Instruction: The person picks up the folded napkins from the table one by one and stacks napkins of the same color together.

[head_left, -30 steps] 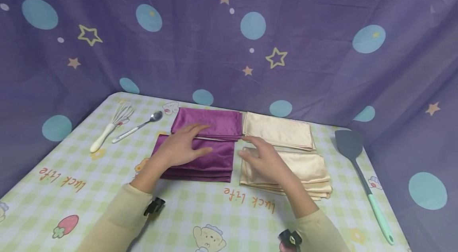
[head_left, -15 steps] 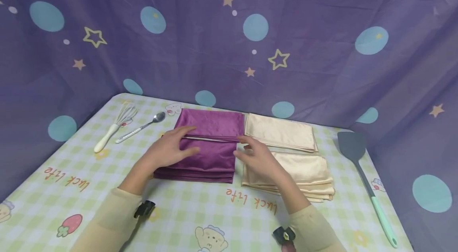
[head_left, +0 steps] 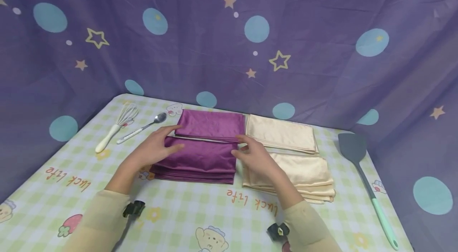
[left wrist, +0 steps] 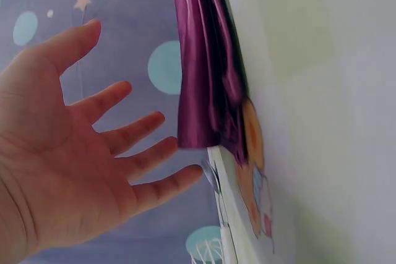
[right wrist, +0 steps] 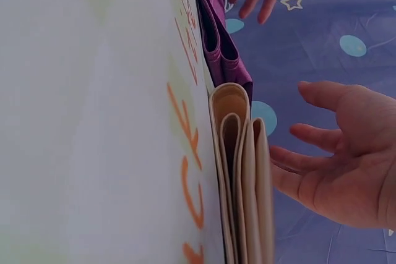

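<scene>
Hovering flat and open-fingered, left hand [head_left: 152, 150] and right hand [head_left: 255, 156] flanking the near purple cloth stack [head_left: 198, 160] beside the cream stack [head_left: 304, 172] on the checked table [head_left: 200, 212], apparently to square its edges.

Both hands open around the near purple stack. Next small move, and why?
Probably close the left hand and right hand onto the ends of the near purple stack. Both hands are open at its left and right edges, gripping nothing; the far purple cloth lies just behind it.
</scene>
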{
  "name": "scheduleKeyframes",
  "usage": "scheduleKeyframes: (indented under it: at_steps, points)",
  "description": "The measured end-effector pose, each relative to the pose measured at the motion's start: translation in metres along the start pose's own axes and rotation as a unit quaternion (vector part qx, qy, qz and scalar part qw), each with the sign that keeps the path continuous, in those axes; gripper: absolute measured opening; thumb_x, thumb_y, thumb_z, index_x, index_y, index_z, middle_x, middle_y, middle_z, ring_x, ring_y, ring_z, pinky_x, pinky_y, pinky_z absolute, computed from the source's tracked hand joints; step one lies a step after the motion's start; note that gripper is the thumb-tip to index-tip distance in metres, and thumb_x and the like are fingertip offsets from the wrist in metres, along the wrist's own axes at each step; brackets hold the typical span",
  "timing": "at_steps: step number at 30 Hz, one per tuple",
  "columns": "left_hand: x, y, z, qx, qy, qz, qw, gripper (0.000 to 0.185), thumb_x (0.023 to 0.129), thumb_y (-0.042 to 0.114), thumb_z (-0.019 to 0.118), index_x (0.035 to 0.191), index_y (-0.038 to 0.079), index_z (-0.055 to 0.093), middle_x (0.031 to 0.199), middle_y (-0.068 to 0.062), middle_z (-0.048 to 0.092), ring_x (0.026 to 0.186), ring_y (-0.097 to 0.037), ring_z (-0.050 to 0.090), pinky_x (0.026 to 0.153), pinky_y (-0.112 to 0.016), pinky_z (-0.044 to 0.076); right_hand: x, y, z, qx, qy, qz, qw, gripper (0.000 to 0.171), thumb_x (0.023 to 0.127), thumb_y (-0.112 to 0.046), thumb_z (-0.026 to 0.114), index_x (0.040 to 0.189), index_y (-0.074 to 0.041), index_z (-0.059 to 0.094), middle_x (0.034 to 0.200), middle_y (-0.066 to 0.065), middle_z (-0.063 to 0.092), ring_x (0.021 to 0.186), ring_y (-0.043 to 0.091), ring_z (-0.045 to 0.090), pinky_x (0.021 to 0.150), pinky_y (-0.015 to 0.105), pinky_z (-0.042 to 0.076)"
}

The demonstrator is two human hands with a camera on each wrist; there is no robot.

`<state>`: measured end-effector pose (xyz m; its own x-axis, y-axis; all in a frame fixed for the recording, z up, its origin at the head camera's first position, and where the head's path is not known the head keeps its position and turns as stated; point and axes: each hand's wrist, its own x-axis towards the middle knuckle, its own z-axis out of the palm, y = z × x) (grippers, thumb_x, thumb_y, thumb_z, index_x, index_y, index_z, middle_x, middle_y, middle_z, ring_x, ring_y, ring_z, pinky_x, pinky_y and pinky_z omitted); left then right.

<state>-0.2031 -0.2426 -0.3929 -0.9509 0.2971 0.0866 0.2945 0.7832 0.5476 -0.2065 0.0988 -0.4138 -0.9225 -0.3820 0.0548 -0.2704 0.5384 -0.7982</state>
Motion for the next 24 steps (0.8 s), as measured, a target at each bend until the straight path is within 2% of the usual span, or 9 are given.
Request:
scheduleKeyframes:
  at_steps: [9, 16, 24]
  points:
    - [-0.004, -0.013, -0.006, -0.034, -0.022, -0.040, 0.9983, 0.072, 0.100, 0.036, 0.065, 0.153, -0.002, 0.036, 0.149, -0.034, 0.039, 0.134, -0.053, 0.040, 0.108, -0.066, 0.034, 0.007, -0.001, 0.003, -0.013, -0.014, 0.013, 1.000, 0.056, 0.096, -0.023, 0.071, 0.146, -0.006, 0.052, 0.139, 0.017, 0.058, 0.115, 0.031, 0.063, 0.098, 0.047, 0.051]
    - [-0.005, -0.027, -0.005, -0.066, -0.022, -0.060, 0.9958, 0.068, 0.100, 0.033, 0.064, 0.152, -0.001, 0.038, 0.148, -0.033, 0.042, 0.130, -0.052, 0.046, 0.107, -0.066, 0.036, 0.014, 0.004, 0.006, -0.019, -0.020, 0.016, 1.000, 0.055, 0.094, -0.018, 0.074, 0.143, -0.007, 0.054, 0.136, 0.018, 0.059, 0.111, 0.029, 0.064, 0.095, 0.045, 0.053]
    - [-0.004, -0.039, -0.004, -0.103, -0.031, -0.072, 0.9916, 0.064, 0.097, 0.020, 0.069, 0.149, -0.005, 0.040, 0.137, -0.035, 0.049, 0.123, -0.051, 0.051, 0.105, -0.063, 0.039, 0.021, 0.006, 0.009, -0.024, -0.004, 0.027, 0.999, 0.054, 0.088, -0.009, 0.078, 0.138, -0.007, 0.059, 0.127, 0.015, 0.064, 0.106, 0.028, 0.066, 0.094, 0.044, 0.053]
